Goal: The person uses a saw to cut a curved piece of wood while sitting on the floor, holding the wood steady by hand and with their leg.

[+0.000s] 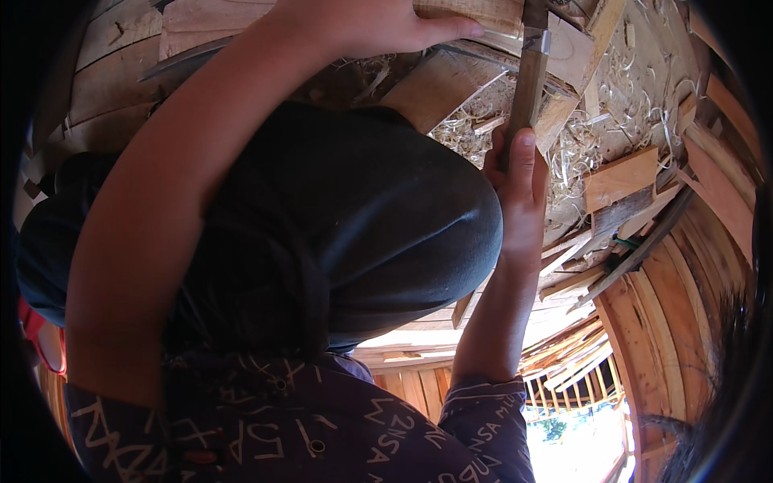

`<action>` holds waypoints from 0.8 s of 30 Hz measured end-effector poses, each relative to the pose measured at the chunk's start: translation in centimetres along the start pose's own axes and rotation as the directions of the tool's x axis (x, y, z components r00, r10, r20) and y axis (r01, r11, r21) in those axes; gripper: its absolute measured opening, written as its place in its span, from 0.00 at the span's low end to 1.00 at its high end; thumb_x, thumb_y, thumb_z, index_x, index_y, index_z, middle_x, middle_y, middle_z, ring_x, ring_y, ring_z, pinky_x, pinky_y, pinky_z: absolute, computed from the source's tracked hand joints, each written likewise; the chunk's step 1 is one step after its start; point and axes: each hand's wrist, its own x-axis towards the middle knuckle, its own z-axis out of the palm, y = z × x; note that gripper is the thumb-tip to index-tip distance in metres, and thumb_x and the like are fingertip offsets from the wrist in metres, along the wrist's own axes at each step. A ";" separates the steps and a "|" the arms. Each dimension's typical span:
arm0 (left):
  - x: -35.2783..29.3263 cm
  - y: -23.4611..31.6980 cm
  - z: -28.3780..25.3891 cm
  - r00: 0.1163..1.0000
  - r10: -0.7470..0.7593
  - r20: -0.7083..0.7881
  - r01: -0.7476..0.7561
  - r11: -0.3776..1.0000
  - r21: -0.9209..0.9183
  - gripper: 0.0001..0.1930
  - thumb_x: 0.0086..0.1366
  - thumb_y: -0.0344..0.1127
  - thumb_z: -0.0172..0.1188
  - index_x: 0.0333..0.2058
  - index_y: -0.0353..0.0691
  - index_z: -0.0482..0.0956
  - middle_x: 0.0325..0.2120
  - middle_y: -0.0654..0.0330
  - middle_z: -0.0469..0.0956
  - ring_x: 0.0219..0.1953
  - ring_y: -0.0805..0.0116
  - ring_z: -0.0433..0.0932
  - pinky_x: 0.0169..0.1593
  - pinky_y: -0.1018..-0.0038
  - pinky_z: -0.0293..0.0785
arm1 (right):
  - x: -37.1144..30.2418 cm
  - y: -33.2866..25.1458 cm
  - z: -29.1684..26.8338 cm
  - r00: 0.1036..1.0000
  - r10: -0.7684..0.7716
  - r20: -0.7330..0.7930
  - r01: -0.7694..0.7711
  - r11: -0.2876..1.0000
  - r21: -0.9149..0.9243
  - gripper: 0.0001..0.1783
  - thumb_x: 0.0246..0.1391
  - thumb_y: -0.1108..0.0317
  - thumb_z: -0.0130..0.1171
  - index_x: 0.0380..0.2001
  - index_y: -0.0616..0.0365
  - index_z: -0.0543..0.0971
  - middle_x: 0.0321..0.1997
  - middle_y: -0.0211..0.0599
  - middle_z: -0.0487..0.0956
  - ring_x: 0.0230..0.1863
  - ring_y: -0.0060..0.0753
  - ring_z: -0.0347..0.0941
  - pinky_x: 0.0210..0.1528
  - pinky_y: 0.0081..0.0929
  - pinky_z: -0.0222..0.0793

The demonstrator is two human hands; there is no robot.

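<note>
In the head view, your work looks partway along, as far as I can judge: curled shavings (568, 169) lie thickly over the pale wooden surface (644, 72), which suggests a fair amount of wood has been cut. What is left is harder to tell, because the upper end of your wooden-handled tool (529, 84) and whatever it meets run out past the top edge. I see no finished piece set apart from the rest.

The tool stands nearly upright in the picture, beyond your knee (459, 209) and a little to its right. Your right hand (519, 173) has its grip closed around the lower handle, thumb laid along it, below the metal collar (537, 40). Your left hand (362, 22) reaches across to the top edge, its thumb stretched out against a wood piece (497, 18); its fingers are cut off, so I cannot tell whether that grip is spread or pinching anything.

You have no container that I can make out; the shavings lie loose, with some around the slanted board (451, 84). Offcuts (622, 179) lie to the right of your right hand, near the curved planks (676, 306).
</note>
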 end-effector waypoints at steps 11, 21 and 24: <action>-0.2 0.2 -0.3 1.000 -0.022 -0.005 0.023 0.999 0.034 0.37 0.51 0.59 0.66 0.53 0.38 0.71 0.41 0.49 0.78 0.45 0.51 0.78 0.51 0.58 0.66 | -1.2 -1.3 0.1 0.997 0.077 -0.026 -0.076 0.997 0.028 0.28 0.70 0.44 0.40 0.26 0.56 0.70 0.17 0.20 0.59 0.20 0.13 0.52 0.22 0.21 0.47; -0.2 0.0 0.1 0.999 -0.034 0.010 0.034 0.999 0.025 0.35 0.52 0.60 0.65 0.48 0.35 0.72 0.39 0.48 0.78 0.44 0.51 0.78 0.51 0.57 0.66 | -0.6 -1.5 -1.3 0.990 0.117 0.083 -0.122 0.990 0.069 0.28 0.70 0.43 0.40 0.28 0.56 0.71 0.15 0.20 0.58 0.18 0.13 0.50 0.20 0.21 0.45; -0.2 0.0 0.0 0.999 -0.048 -0.006 0.048 0.999 0.024 0.35 0.53 0.60 0.65 0.47 0.34 0.72 0.39 0.47 0.78 0.44 0.51 0.78 0.51 0.57 0.66 | -0.2 -0.1 0.2 0.994 -0.083 -0.065 0.072 0.984 -0.163 0.29 0.70 0.46 0.41 0.30 0.63 0.71 0.17 0.25 0.61 0.23 0.19 0.52 0.24 0.27 0.50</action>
